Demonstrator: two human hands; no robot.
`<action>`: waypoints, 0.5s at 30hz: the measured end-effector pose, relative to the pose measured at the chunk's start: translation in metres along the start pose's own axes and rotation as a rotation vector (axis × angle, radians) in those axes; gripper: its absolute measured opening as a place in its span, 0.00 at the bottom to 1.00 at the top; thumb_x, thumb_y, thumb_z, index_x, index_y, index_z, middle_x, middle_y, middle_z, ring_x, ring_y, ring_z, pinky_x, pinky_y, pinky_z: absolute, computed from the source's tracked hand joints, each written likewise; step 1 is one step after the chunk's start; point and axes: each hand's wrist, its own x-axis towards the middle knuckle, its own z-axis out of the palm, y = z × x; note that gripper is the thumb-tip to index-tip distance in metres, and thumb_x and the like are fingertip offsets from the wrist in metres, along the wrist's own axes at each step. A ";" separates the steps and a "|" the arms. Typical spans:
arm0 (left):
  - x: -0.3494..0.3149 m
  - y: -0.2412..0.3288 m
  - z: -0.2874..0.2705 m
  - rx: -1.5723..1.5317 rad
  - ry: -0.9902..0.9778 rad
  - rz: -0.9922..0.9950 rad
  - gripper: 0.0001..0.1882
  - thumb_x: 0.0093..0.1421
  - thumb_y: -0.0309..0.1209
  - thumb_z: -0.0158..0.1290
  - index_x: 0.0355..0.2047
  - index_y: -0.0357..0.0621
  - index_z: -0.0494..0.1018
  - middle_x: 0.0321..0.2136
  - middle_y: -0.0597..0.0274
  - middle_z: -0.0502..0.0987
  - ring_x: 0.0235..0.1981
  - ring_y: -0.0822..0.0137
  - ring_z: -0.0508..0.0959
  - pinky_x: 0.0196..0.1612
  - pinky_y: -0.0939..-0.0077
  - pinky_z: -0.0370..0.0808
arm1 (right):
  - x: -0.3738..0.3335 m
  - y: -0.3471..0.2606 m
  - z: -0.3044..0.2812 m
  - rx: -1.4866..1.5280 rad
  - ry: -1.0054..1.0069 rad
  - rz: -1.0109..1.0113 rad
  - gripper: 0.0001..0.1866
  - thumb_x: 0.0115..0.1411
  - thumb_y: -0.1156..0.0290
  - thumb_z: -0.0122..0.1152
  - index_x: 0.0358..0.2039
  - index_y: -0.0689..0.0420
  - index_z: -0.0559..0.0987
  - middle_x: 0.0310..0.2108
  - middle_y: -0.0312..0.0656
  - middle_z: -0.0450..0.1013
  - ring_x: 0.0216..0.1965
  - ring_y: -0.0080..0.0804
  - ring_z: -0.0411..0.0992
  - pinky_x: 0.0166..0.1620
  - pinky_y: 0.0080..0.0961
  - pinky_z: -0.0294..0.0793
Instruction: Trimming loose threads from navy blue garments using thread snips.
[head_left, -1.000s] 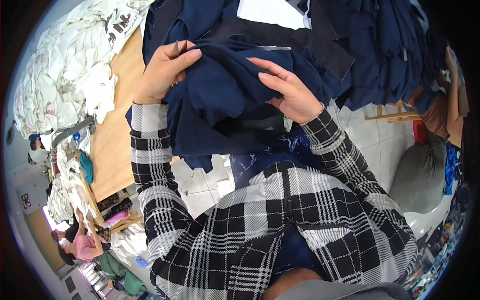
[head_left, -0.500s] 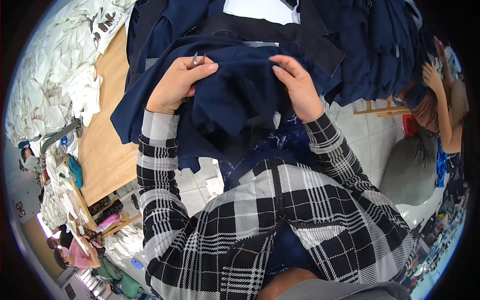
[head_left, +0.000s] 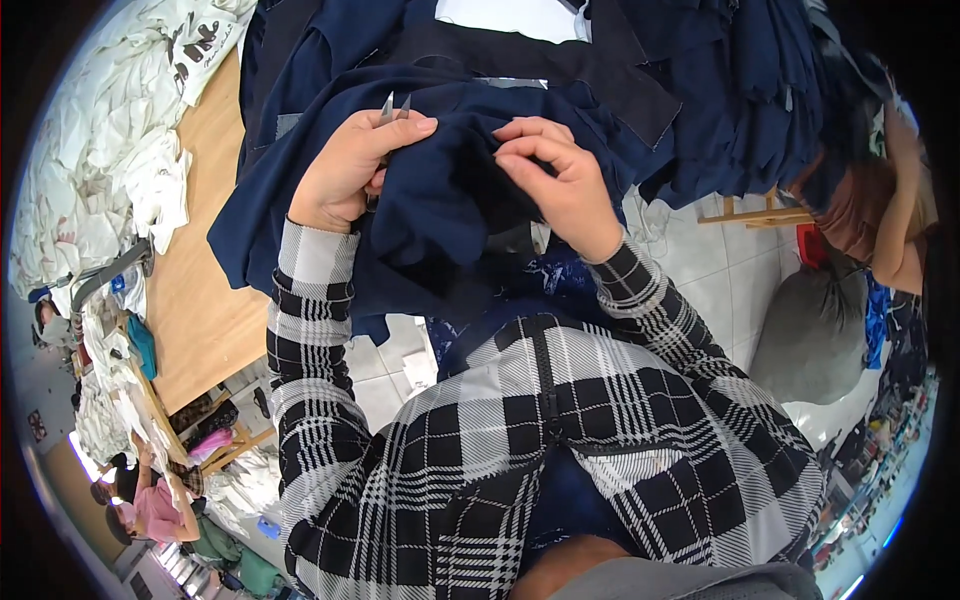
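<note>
Cloth [head_left: 425, 200], plain dark navy, droops in soft, rounded folds.

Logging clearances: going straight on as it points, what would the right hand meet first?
Probably the navy cloth held in the left hand; whether the right hand touches it is unclear.

Own hands [head_left: 572, 190]: 2. Blade tips [head_left: 388, 108]: 2. Grey sack [head_left: 812, 345]: 1. Pink shirt [head_left: 160, 510]: 1. Navy pieces [head_left: 430, 190]: overlapped, uncountable.

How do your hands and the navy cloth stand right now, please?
Left hand pinching bunched navy cloth. Right hand close by, grip on cloth unclear. Pointed metal blades jutting from left hand, near cloth.
</note>
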 end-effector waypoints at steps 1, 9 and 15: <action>0.000 -0.001 -0.002 0.001 0.018 0.000 0.08 0.55 0.33 0.57 0.23 0.45 0.74 0.12 0.78 0.67 0.08 0.87 0.59 0.11 0.93 0.50 | 0.000 0.001 -0.001 0.302 -0.006 0.175 0.05 0.55 0.75 0.58 0.32 0.62 0.78 0.35 0.36 0.74 0.42 0.25 0.68 0.48 0.20 0.64; 0.002 -0.007 0.002 0.025 0.025 -0.006 0.05 0.54 0.32 0.57 0.28 0.44 0.75 0.14 0.78 0.70 0.09 0.87 0.62 0.11 0.93 0.53 | 0.003 -0.004 -0.029 0.731 0.059 0.554 0.08 0.61 0.71 0.53 0.36 0.61 0.75 0.33 0.32 0.72 0.35 0.16 0.68 0.42 0.10 0.67; 0.003 -0.012 0.005 0.040 0.022 0.015 0.08 0.54 0.34 0.58 0.26 0.42 0.75 0.13 0.76 0.69 0.08 0.88 0.62 0.10 0.95 0.54 | 0.000 -0.003 -0.029 0.768 0.065 0.590 0.09 0.61 0.72 0.53 0.39 0.61 0.74 0.34 0.34 0.72 0.36 0.17 0.69 0.43 0.11 0.67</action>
